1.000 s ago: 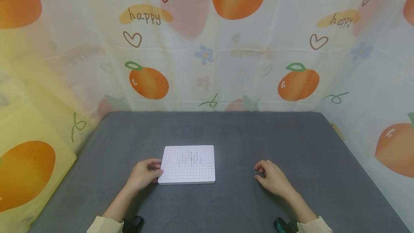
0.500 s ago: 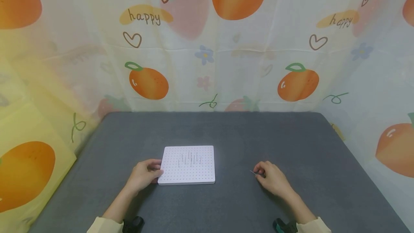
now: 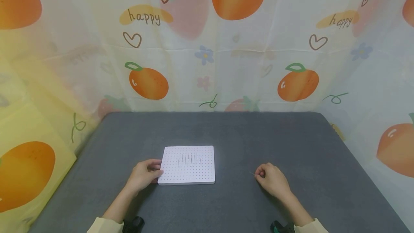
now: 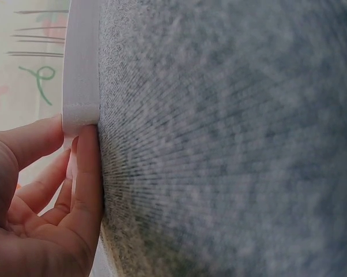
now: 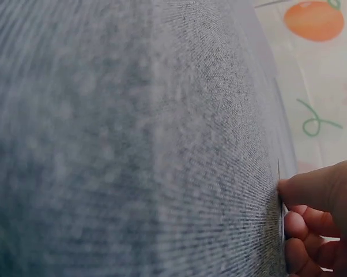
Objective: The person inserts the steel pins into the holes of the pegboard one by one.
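A white perforated board (image 3: pixel 187 175) lies on the grey table, with several thin needles (image 3: pixel 191 159) standing upright from its holes. At its left edge my left hand (image 3: pixel 143 176) grips the board, the thumb on the upper edge and a finger against the lower edge, as the left wrist view shows. To the right of the board, apart from it, my right hand (image 3: pixel 273 179) pinches one thin needle (image 3: pixel 252 173) between thumb and fingers. Its tip sticks out leftward, toward the board. In the right wrist view this needle (image 5: pixel 279 168) shows beyond the thumb; the rest is partly hidden.
The dark grey table (image 3: pixel 233 132) spreads around the board and both hands. Behind it hangs a pale curtain (image 3: pixel 239 78) printed with oranges and hearts. A black device (image 3: pixel 133 224) sits at the left wrist, and another black device (image 3: pixel 280 227) at the right.
The needle in my right hand has turned from lying across the fingertips to pointing left. The right hand has shifted slightly and its fingers have curled closer. The left hand and board stay put.
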A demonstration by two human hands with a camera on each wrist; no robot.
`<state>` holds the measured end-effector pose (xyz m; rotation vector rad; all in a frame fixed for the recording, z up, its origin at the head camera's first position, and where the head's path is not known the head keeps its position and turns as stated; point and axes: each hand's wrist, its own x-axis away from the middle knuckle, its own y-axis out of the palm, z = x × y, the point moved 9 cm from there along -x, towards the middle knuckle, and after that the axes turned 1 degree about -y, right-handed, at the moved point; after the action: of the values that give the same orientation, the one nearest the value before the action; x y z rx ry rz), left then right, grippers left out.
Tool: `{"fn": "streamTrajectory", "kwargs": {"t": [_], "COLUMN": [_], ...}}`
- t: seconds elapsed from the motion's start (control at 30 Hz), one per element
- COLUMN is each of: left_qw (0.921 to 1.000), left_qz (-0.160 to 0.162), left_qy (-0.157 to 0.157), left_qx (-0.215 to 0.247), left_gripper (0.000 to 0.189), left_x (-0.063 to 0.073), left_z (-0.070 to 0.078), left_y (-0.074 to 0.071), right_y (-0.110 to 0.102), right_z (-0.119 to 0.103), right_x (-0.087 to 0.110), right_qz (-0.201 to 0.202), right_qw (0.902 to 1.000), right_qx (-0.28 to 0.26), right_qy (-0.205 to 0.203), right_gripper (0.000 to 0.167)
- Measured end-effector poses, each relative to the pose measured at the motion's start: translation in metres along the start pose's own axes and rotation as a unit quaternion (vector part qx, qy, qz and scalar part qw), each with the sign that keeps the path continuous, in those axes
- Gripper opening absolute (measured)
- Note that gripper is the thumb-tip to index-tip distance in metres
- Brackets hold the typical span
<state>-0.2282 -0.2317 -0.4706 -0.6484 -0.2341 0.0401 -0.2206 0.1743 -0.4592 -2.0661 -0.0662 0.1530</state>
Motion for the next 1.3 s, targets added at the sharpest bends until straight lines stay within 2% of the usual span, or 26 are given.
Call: {"fn": "streamTrajectory", "kwargs": {"t": [0.47,0.7,1.3], "left_qw": [1.0,1.0,1.0], "left_qz": [-0.004,-0.002,0.004], "left_qy": [0.001,0.0,-0.008], "left_qx": [0.008,0.005,-0.004], "left_gripper": [0.041,0.041,0.041], "left_x": [-0.004,-0.004,-0.004], "left_z": [-0.002,-0.002,-0.004], "left_y": [0.001,0.001,0.001], "right_y": [-0.003,-0.002,-0.005], "right_z": [-0.002,-0.002,-0.025], "right_x": [0.0,-0.002,-0.015], "right_qz": [0.013,0.006,0.039], "right_qw": [0.9998,0.9999,0.9981], "right_qx": [0.013,0.004,-0.046], "right_qy": [0.002,0.008,-0.015], "right_gripper": [0.007,0.005,0.005]}}
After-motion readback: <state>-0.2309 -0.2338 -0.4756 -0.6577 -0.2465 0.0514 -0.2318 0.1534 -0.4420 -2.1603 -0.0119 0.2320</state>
